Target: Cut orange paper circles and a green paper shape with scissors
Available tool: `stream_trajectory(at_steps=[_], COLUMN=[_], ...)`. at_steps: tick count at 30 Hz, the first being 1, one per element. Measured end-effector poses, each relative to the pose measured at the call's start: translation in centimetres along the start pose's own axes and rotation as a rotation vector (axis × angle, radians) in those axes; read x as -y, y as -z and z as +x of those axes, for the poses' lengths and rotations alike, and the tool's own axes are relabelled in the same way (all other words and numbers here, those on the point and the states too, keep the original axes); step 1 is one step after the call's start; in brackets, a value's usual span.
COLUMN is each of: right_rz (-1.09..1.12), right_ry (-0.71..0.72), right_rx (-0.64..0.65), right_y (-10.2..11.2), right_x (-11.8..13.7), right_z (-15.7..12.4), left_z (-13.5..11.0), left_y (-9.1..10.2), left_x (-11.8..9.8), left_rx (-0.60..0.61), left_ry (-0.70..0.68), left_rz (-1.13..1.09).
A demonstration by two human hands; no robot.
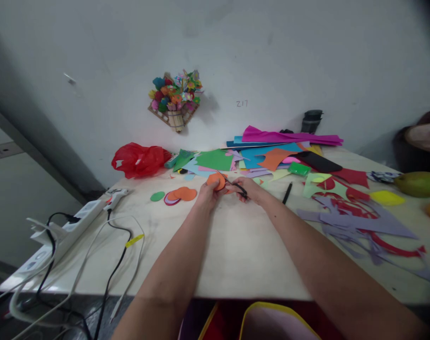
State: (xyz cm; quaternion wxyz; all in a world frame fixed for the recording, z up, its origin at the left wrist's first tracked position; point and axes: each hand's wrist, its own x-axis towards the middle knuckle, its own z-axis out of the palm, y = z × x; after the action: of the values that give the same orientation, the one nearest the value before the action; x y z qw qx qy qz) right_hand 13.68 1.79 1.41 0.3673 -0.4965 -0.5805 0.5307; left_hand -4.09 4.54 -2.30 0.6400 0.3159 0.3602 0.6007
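My left hand [208, 194] pinches an orange paper circle [215, 181] above the middle of the table. In my right hand [248, 189] are black-handled scissors [240, 187], their blades pointing left at the edge of the orange paper. Part of the blades is hidden behind the paper and fingers. To the left of my hands lie overlapping cut circles, with an orange circle [187, 193] on top and a purple and a red one partly covered. A green circle [157, 196] rests beside them.
Sheets and scraps, such as a green sheet [215, 159] and purple offcuts [363, 222], spread across the back and right. A black pen [287, 193] lies right of my hands. Cables and a power strip [64, 231] occupy the left, near a red plastic bag [140, 160].
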Motion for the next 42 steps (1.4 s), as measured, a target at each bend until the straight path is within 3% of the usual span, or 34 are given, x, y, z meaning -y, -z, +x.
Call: stream_trajectory(at_steps=[30, 42], right_rz=[-0.011, -0.024], right_ry=[0.002, -0.008], right_rx=[0.004, 0.014], right_y=[0.07, 0.07], right_x=[-0.15, -0.16], right_z=[0.3, 0.29], left_z=[0.63, 0.56], left_y=[-0.5, -0.74], left_x=[0.46, 0.46], left_rx=[-0.168, -0.18], left_ry=[-0.019, -0.04], left_rz=[-0.066, -0.1])
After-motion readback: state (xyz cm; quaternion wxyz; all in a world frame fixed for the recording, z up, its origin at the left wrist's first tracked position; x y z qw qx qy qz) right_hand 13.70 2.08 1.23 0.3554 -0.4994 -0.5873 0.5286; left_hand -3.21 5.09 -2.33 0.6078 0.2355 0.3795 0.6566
